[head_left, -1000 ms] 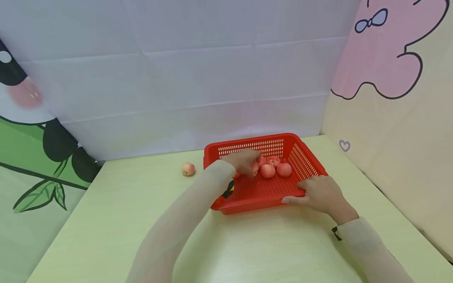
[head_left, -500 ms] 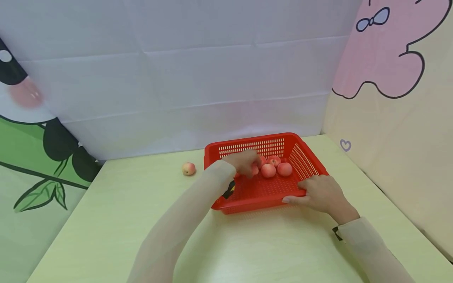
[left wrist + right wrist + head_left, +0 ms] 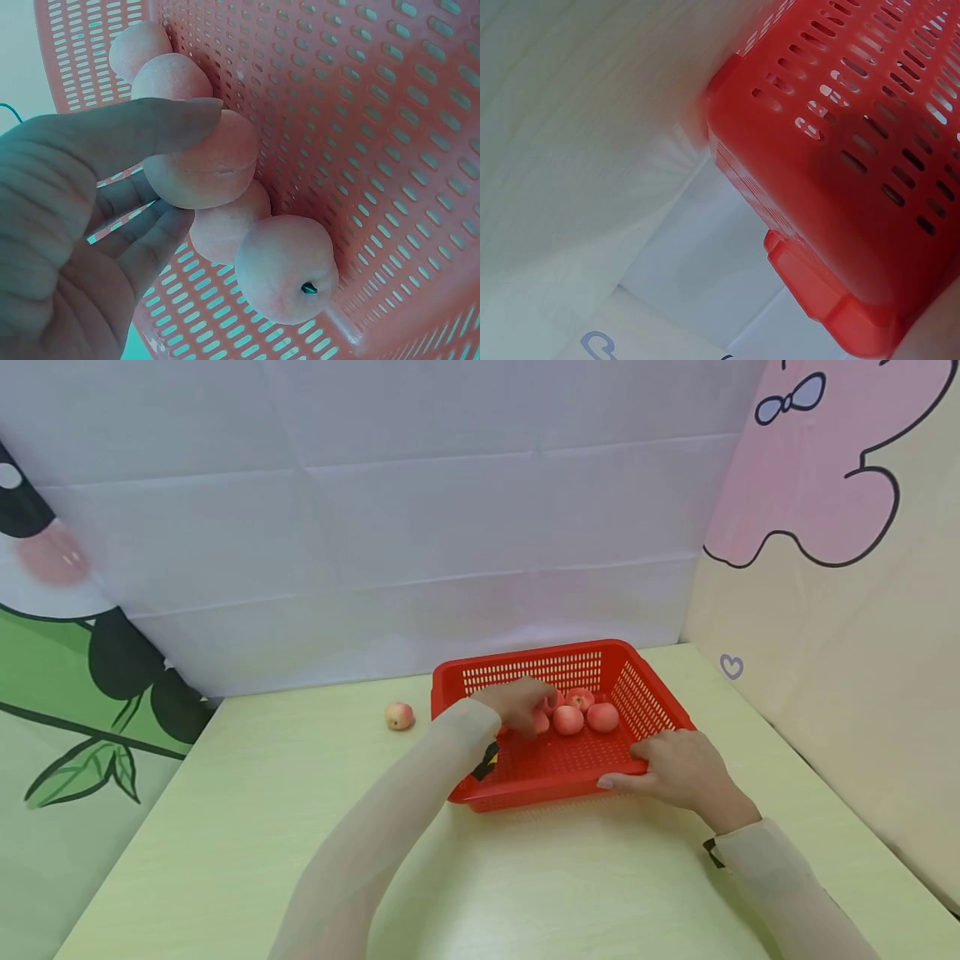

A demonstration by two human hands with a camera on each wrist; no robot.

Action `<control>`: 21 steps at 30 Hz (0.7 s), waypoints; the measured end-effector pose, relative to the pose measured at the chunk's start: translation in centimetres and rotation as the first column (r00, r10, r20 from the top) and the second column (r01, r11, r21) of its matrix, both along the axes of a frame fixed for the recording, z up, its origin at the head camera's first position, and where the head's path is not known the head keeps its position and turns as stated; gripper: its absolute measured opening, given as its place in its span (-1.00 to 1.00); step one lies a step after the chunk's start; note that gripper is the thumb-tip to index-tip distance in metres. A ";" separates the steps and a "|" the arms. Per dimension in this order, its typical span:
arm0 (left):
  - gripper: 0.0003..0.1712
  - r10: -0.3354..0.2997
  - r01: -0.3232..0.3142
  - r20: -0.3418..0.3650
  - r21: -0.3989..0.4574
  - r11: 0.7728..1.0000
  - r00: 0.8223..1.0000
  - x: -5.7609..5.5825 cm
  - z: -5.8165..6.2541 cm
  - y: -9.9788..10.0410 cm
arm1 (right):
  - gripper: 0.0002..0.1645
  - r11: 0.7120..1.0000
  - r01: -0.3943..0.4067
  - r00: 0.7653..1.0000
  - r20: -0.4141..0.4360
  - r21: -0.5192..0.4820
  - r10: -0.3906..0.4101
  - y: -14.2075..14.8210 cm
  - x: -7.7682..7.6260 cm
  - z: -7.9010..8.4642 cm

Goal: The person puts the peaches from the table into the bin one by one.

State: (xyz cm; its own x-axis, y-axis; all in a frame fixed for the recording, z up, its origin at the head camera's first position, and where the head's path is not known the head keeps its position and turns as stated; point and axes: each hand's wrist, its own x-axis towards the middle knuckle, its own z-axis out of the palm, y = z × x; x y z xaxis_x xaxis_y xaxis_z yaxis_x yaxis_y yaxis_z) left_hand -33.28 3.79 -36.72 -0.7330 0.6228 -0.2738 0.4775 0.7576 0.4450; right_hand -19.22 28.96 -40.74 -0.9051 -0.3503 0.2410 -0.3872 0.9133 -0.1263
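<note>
Inside a red slotted plastic basket, my left hand pinches a peach. In the left wrist view the thumb lies across its top and the other fingers are against its underside. Several more peaches lie along the basket wall on both sides of the held one, including a stemmed peach nearest the camera. My right hand grips the basket's near right corner, thumb along the front rim. In the right wrist view only a bit of that hand shows beside the basket corner.
One loose peach rests on the pale table, left of the basket. A white cloth backdrop stands just behind the table, and a printed panel borders the right side.
</note>
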 end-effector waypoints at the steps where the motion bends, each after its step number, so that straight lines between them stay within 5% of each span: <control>1: -0.53 0.005 -0.005 0.006 0.003 1.000 1.000 0.0 0.0 0.0 | -0.24 1.000 -0.001 1.000 -0.001 -0.001 0.001 0.0 0.0 0.0; 11: -0.63 0.019 -0.019 0.029 0.032 0.999 0.999 0.3 -0.1 0.0 | -0.24 1.000 -0.001 1.000 -0.008 0.008 0.001 0.1 -0.1 0.0; 17: -0.66 -0.044 0.043 -0.024 -0.013 0.999 0.999 0.1 -0.5 0.3 | -0.23 1.000 -0.001 1.000 -0.006 0.010 0.001 0.1 -0.2 -0.1; 21: -0.67 -0.009 0.009 0.000 0.002 1.000 1.000 0.5 -0.5 0.5 | -0.22 1.000 -0.003 1.000 -0.009 0.009 0.003 0.1 -0.2 -0.2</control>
